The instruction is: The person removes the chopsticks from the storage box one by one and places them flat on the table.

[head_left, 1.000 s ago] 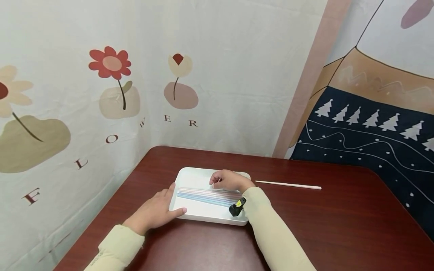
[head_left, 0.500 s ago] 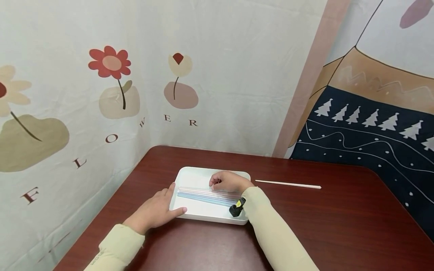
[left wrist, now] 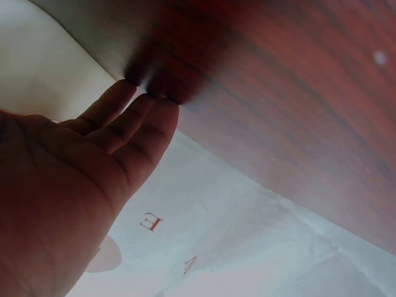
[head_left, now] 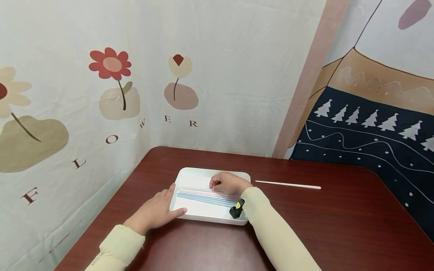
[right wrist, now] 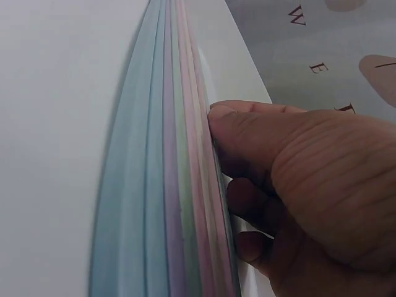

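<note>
The head camera looks from high up, forward and down over the table (head_left: 339, 218), far enough back to take in the left hand (head_left: 154, 210), right hand (head_left: 231, 182), tray (head_left: 203, 213) and the printed cloth (head_left: 237, 75) behind. The left wrist camera sits close on the palm side, facing along the fingers (left wrist: 145, 139) and past the table edge to the cloth, whose print appears upside down. The right wrist camera looks closely down along the coloured strips (right wrist: 148, 154) beside the right hand. All three views share the cloth's letter E (left wrist: 150, 222).
</note>
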`<state>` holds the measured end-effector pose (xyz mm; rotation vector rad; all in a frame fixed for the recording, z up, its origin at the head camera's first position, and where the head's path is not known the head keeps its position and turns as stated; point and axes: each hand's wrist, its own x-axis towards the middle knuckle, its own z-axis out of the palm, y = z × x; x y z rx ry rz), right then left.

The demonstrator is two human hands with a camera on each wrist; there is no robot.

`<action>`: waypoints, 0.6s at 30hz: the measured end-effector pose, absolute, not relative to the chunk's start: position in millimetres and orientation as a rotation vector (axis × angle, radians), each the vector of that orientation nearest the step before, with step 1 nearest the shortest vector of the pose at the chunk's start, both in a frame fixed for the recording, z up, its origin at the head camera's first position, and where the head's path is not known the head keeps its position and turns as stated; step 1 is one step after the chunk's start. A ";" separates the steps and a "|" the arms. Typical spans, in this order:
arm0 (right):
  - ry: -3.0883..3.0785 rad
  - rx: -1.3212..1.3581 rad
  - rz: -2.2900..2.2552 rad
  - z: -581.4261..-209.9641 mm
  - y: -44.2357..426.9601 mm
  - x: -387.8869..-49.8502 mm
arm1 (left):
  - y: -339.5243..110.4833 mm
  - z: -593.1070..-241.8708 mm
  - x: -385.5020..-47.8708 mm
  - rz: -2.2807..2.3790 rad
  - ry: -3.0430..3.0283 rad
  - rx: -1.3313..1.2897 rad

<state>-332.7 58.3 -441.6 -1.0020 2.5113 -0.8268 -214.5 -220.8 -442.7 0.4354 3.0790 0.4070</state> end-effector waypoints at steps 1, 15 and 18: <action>2.516 -0.997 -0.825 -441.9 58.1 -332.9 | -220.9 -442.7 -214.4 0.406 3.080 0.437; 2.607 -0.978 -0.801 -445.5 57.9 -335.0 | -221.2 -441.0 -213.2 0.426 3.081 0.469; 2.610 -0.991 -0.789 -446.4 57.0 -334.5 | -221.1 -440.5 -212.7 0.427 3.075 0.466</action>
